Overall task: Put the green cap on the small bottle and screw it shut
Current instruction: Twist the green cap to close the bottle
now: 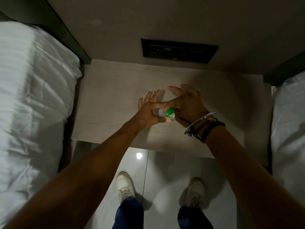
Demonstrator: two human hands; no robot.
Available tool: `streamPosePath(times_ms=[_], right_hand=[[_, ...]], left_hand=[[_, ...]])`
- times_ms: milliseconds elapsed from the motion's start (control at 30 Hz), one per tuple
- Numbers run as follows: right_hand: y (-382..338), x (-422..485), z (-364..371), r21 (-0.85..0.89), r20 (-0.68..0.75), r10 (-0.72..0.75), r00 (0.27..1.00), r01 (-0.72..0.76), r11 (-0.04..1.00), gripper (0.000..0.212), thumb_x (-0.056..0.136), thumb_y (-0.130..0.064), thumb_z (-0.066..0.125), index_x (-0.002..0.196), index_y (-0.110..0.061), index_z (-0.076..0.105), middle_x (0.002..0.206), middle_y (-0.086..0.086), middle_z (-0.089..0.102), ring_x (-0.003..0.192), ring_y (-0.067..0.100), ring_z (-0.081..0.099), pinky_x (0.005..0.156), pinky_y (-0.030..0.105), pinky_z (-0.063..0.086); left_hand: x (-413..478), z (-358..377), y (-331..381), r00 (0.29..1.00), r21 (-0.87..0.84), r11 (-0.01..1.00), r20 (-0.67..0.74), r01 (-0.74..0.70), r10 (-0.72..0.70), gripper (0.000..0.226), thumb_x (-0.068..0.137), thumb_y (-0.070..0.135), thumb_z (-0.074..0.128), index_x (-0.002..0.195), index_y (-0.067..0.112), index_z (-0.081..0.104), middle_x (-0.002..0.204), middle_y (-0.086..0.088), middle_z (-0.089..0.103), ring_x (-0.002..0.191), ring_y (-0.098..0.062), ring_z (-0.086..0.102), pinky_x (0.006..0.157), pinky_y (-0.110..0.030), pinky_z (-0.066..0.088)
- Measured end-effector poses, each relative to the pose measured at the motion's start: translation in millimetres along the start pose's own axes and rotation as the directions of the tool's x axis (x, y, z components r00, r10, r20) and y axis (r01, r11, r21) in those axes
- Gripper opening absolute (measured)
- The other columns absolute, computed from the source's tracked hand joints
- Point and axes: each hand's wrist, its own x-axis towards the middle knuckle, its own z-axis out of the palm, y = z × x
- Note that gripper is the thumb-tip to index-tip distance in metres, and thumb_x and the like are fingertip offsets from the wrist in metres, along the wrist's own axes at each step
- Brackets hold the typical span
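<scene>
A small clear plastic bottle [171, 116] stands on the pale wooden bedside table [112, 96], seen from above. My left hand [149, 111] pinches its shoulder with thumb and forefinger while the other fingers spread out. The green cap [169, 111] sits at the bottle's mouth, tilted. My right hand [186, 101] holds the cap between thumb and forefinger, its other fingers fanned out. Most of the bottle's body is hidden under both hands.
White-sheeted beds flank the table on the left [33, 96] and right [288, 121]. A black switch panel [179, 50] is set in the wall behind. Bracelets [201, 124] circle my right wrist. Below are a glossy tiled floor and my white shoes [123, 187].
</scene>
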Motion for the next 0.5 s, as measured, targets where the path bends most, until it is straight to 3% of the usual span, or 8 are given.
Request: streamPosePath(times_ms=[133,300,400,500], right_hand=[[-1,0,-2,-0.004,-0.003,-0.002,1.0,0.002,1.0,0.023,0.078,-0.014,0.064,0.081,-0.036,0.071,0.155,-0.004,0.029,0.144,0.03,0.008,0.111,0.066,0.005],[-5,1,-8,0.012,0.068,-0.01,0.998,0.009,1.0,0.019,0.078,-0.018,0.063,0.079,-0.035,0.071,0.155,-0.004,0.027,0.144,0.031,0.006,0.112,0.065,0.001],[-7,-3,-16,0.004,0.104,-0.015,0.994,0.015,1.0,0.012,0.078,-0.027,0.065,0.086,-0.033,0.072,0.156,-0.002,0.028,0.144,0.033,0.008,0.112,0.061,0.002],[-8,-9,-22,-0.064,0.094,-0.087,0.992,0.093,0.994,0.021,0.083,-0.036,0.063,0.102,-0.034,0.069,0.157,0.0,0.026,0.144,0.034,0.01,0.112,0.057,0.005]], left_hand=[[1,0,-2,1.0,-0.012,1.0,0.006,0.002,-0.002,0.045,0.048,0.073,0.062,0.087,0.081,0.04,0.158,0.008,0.008,0.139,-0.008,-0.012,0.107,-0.046,-0.014],[-1,-2,4,0.998,0.046,0.997,0.022,0.059,-0.06,0.053,0.056,0.055,0.077,0.086,0.08,0.041,0.158,0.007,0.009,0.142,-0.015,-0.009,0.109,-0.049,-0.013],[1,-7,17,0.988,0.178,0.976,0.066,0.124,-0.138,0.059,0.06,0.055,0.076,0.11,0.065,0.045,0.158,0.006,0.005,0.143,-0.019,-0.009,0.111,-0.051,-0.011],[1,-13,31,0.962,0.36,0.915,0.129,0.182,-0.241,0.082,0.066,0.059,0.069,0.137,0.047,0.03,0.159,0.003,-0.004,0.143,-0.022,-0.012,0.112,-0.054,-0.007]])
